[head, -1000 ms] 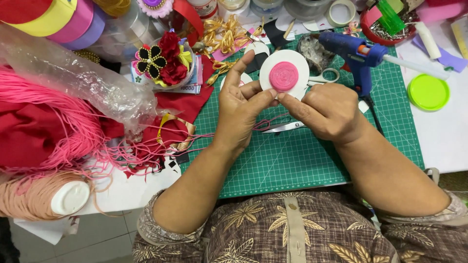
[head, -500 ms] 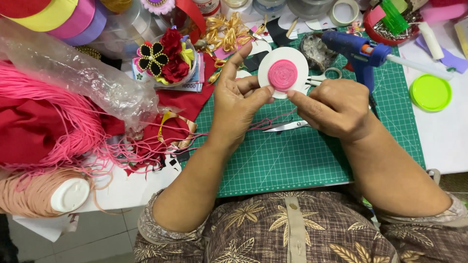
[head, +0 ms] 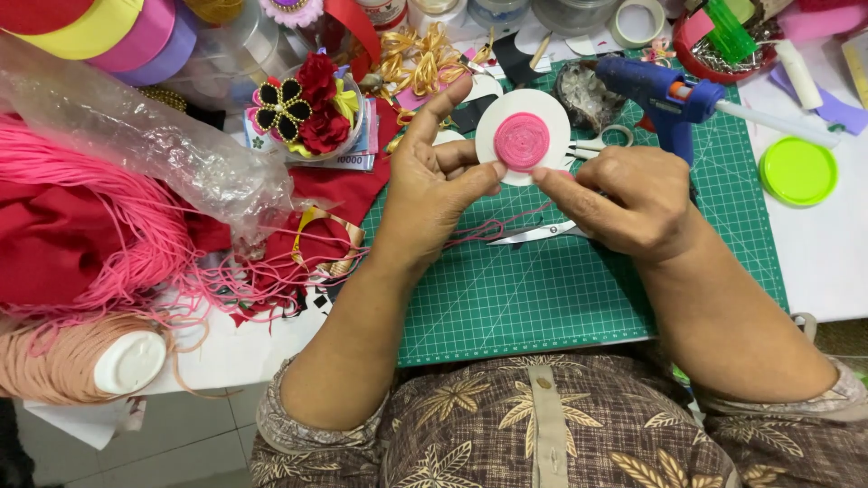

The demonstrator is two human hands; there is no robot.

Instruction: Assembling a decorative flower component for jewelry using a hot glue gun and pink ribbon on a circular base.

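Cutting mat [head: 542, 298]: green, gridded, laid nearest the body; both forearms are rested across it.
Scissors [head: 538, 235]: lain on the mat just under the hands, blades closed as far as can be told.
Left hand [head: 434, 194]: raised above the mat; the white disc [head: 493, 131] is pinched at its lower left edge between thumb and fingers, forefinger stretched up behind the rim.
Right hand [head: 633, 199]: closed on the pink cord [head: 493, 230], which is fed by thumb and forefinger toward the disc's right edge.
Pink coil [head: 522, 141]: a tight spiral seated at the centre of the disc; white margin is left all round.
Judgement on the winding: each turn is best laid snug against the last, with the cord kept taut and flat and the disc turned, not the cord; gaps would likely show white.
Cord slack: trailed leftward over the mat toward the pink cord heap [head: 108, 226].
Glue gun [head: 669, 95]: blue, stood beyond the hands, untouched.
Green lid [head: 798, 170]: far right, well apart.
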